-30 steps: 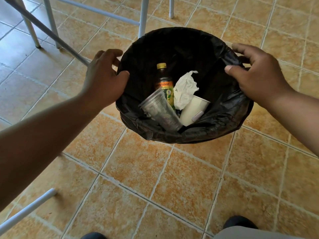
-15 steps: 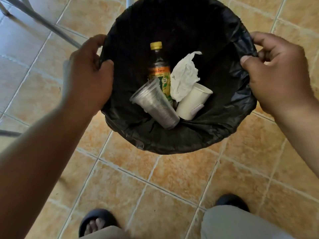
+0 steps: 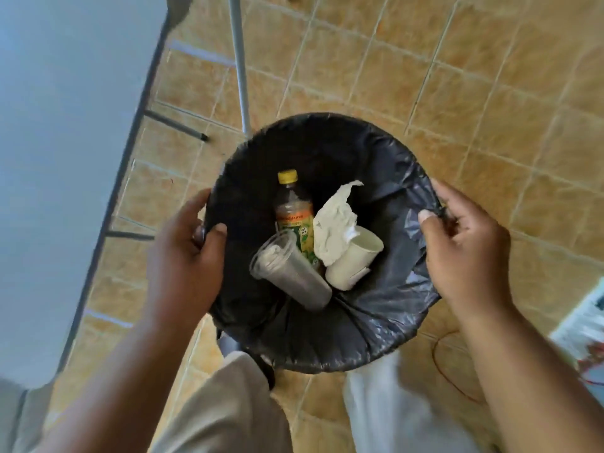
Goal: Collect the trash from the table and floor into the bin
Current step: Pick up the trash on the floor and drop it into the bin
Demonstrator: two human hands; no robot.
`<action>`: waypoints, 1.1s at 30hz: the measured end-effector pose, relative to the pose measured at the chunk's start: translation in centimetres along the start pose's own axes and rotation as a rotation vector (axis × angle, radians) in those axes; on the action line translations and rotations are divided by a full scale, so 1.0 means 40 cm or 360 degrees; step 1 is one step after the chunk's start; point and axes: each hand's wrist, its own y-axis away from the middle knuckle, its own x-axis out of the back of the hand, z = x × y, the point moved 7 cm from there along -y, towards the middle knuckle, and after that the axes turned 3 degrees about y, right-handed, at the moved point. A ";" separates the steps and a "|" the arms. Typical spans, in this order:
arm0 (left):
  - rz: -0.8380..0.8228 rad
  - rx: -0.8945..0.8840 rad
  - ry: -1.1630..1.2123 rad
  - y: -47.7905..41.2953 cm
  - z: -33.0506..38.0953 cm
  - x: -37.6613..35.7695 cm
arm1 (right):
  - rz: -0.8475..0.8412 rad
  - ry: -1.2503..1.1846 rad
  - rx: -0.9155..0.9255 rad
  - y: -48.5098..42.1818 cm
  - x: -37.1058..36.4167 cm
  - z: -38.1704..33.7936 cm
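1. Over tan tiled floor [image 3: 490,109], beside grey table [image 3: 65,158]: round bin [image 3: 343,335] lined with black bag, mouth up toward camera.
2. Left hand [image 3: 186,256]: clamped on left rim, thumb hooked inside over liner, fingers wrapped round outside.
3. Right hand [image 3: 467,253]: pinching liner edge at right rim between thumb and curled fingers.
4. At bin bottom: dark bottle [image 3: 291,204], yellow cap, orange-and-green label, lying with cap toward far wall.
5. Clear plastic cup [image 3: 291,276] on its side across bottle's lower end, touching it, mouth toward left hand.
6. White paper cup [image 3: 353,259] on its side just right of clear cup, mouth toward right rim.
7. Crumpled white tissue [image 3: 333,223] resting on paper cup, leaning against bottle.
8. Beyond far rim: grey metal table leg [image 3: 240,76], upright on tiles.
9. Under near rim: beige trouser leg [image 3: 228,403]; other leg pale and motion-blurred.
10. On tiles near right forearm: thin red cord [image 3: 436,354], looped.
11. At right edge: printed sheet [image 3: 585,335], too blurred to read.
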 end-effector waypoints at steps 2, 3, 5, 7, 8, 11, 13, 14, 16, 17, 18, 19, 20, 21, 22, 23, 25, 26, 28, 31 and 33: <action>-0.0018 -0.0023 -0.0007 0.071 0.134 0.078 | -0.0002 0.0029 -0.0016 0.045 0.141 -0.094; -0.0011 -0.0015 -0.0014 0.107 0.201 0.114 | -0.0002 0.0043 -0.0003 0.065 0.212 -0.141; -0.0001 -0.0046 -0.0063 0.177 0.337 0.185 | 0.0007 0.0081 0.0051 0.100 0.354 -0.229; 0.0016 -0.0098 -0.0072 0.242 0.459 0.242 | 0.0027 0.0066 0.0082 0.127 0.491 -0.303; 0.0039 -0.0111 -0.0019 0.280 0.552 0.288 | 0.0042 0.0074 0.0125 0.143 0.593 -0.362; 0.0054 -0.0221 -0.0001 0.328 0.712 0.350 | 0.0109 0.0062 0.0239 0.141 0.745 -0.446; 0.0084 -0.0304 0.0036 0.376 0.829 0.389 | 0.0164 0.0026 0.0290 0.151 0.866 -0.495; 0.0106 -0.0343 0.0020 0.390 0.873 0.406 | 0.0183 -0.0006 0.0303 0.150 0.915 -0.517; 0.0134 -0.0378 0.0041 0.405 0.935 0.420 | 0.0207 -0.0024 0.0343 0.138 0.981 -0.545; 0.0150 -0.0391 0.0046 0.403 0.963 0.424 | 0.0224 -0.0010 0.0353 0.128 1.005 -0.558; 0.0175 -0.0385 0.0047 0.393 0.979 0.426 | 0.0234 0.0006 0.0356 0.117 1.022 -0.568; 0.0191 -0.0386 0.0064 0.384 0.997 0.429 | 0.0248 0.0004 0.0361 0.105 1.037 -0.580; 0.0195 -0.0385 0.0082 0.371 1.012 0.430 | 0.0260 -0.0004 0.0365 0.092 1.051 -0.591; 0.0198 -0.0387 0.0094 0.357 1.033 0.432 | 0.0271 -0.0010 0.0368 0.076 1.061 -0.603; 0.0201 -0.0402 0.0094 0.337 1.052 0.433 | 0.0277 -0.0003 0.0372 0.057 1.067 -0.616; 0.0198 -0.0422 0.0093 0.315 1.073 0.434 | 0.0280 0.0003 0.0372 0.035 1.070 -0.630; 0.0187 -0.0425 0.0103 0.258 1.107 0.437 | 0.0265 0.0003 0.0351 -0.018 1.068 -0.657; 0.0183 -0.0419 0.0104 0.220 1.117 0.438 | 0.0255 0.0013 0.0342 -0.050 1.062 -0.671; 0.0173 -0.0413 0.0119 0.139 1.143 0.442 | 0.0253 0.0007 0.0326 -0.120 1.048 -0.705; 0.0126 -0.0415 0.0144 0.006 1.194 0.451 | 0.0260 0.0020 0.0315 -0.238 1.020 -0.765; 0.0083 -0.0412 0.0169 -0.087 1.233 0.462 | 0.0268 0.0052 0.0289 -0.316 1.005 -0.812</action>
